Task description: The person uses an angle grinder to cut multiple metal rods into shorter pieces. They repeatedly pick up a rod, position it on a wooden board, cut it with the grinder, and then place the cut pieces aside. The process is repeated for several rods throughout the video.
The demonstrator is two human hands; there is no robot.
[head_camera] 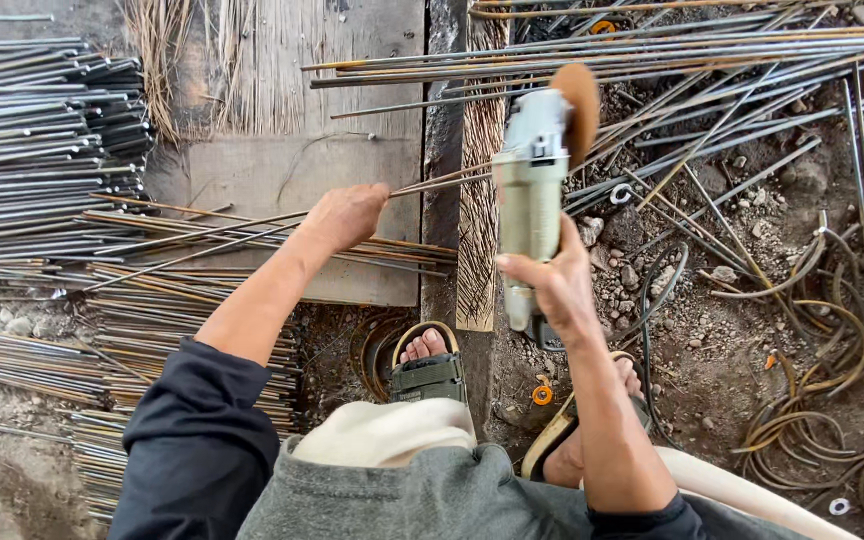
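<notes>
My right hand [552, 285] grips the body of a pale green angle grinder [532, 170], held upright with its worn brown disc [580, 105] at the top. My left hand [345, 215] is closed on a thin steel rod [437, 183] that lies across a wooden plank [292, 160] and reaches toward the grinder. The disc is above the rod's right end, apart from it as far as I can see.
Bundles of cut steel rods [42, 140] lie stacked at the left. Long rods [672, 60] and coiled wire [832, 350] cover the gravel ground at the right. My sandalled feet [427, 365] rest below the plank. The grinder's cable [652, 300] loops nearby.
</notes>
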